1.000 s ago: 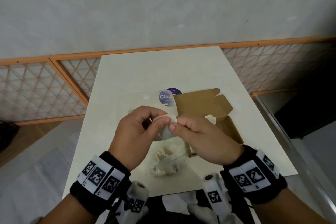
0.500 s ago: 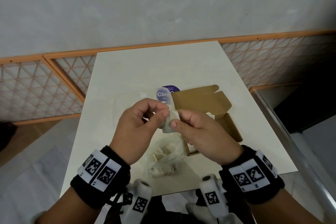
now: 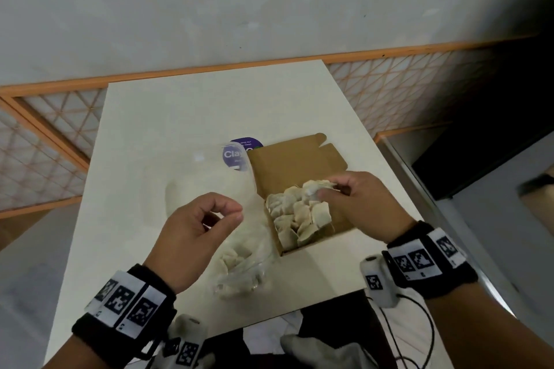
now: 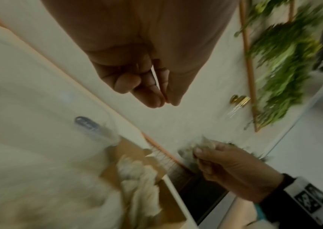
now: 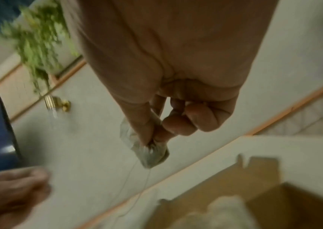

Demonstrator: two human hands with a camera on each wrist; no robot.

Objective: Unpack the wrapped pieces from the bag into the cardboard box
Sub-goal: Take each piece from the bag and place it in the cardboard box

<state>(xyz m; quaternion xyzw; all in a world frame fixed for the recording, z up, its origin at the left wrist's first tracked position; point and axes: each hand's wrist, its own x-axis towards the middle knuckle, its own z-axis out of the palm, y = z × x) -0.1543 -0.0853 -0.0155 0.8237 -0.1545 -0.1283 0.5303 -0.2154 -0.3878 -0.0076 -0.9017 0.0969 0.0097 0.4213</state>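
My right hand (image 3: 326, 190) pinches one pale wrapped piece (image 3: 313, 189) between thumb and fingers, just above the far end of the open cardboard box (image 3: 299, 159). The right wrist view shows that piece (image 5: 152, 155) hanging from the fingertips (image 5: 146, 136) with a thin thread trailing. Several wrapped pieces (image 3: 299, 219) fill the box. Left of the box lies the clear plastic bag (image 3: 239, 266) with more pieces inside and a purple label (image 3: 235, 156). My left hand (image 3: 236, 213) hovers over the bag, fingers curled with thumb against fingertips (image 4: 156, 99), nothing visible in them.
The box and bag sit on a cream table (image 3: 180, 117) whose near edge is close to my wrists. An orange lattice railing (image 3: 60, 123) runs behind and to both sides. A dark cabinet (image 3: 494, 144) stands at the right.
Both hands held one wrapped piece together above the bag. Now the left hand has let go, and the right hand has carried the piece rightward over the box.
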